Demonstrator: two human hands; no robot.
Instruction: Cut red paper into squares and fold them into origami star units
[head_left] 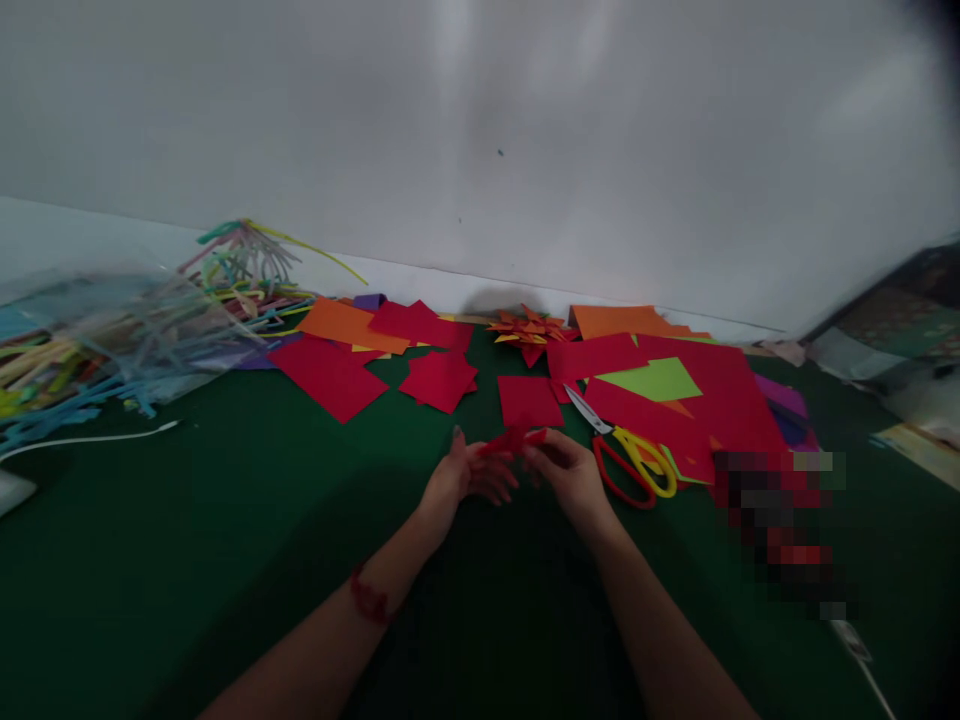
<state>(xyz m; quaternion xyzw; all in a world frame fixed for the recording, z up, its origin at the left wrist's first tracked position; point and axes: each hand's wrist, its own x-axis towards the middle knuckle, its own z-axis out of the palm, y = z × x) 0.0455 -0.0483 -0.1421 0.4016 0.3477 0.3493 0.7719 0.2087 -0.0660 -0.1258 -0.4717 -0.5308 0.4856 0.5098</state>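
A small folded piece of red paper [517, 439] spans the gap between my two hands above the green table. My right hand [568, 472] pinches it at the right end between thumb and fingers. Palm side up, my left hand [469, 473] has its thumb raised and its fingers stretched apart, and the paper's left end rests against it. Slightly blurred, the paper does not show its exact fold. Just right of my right hand lie scissors [628, 452] with one red and one yellow handle. A red paper square [529, 401] lies just beyond my hands.
At the back stands a spiky orange, red and yellow paper flower [530, 332]. Red sheets [330, 378] and an orange sheet [352, 325] lie left, more red paper [739, 400] right. A clear bag [142, 310] of pipe cleaners and a white cable [97, 438] are far left.
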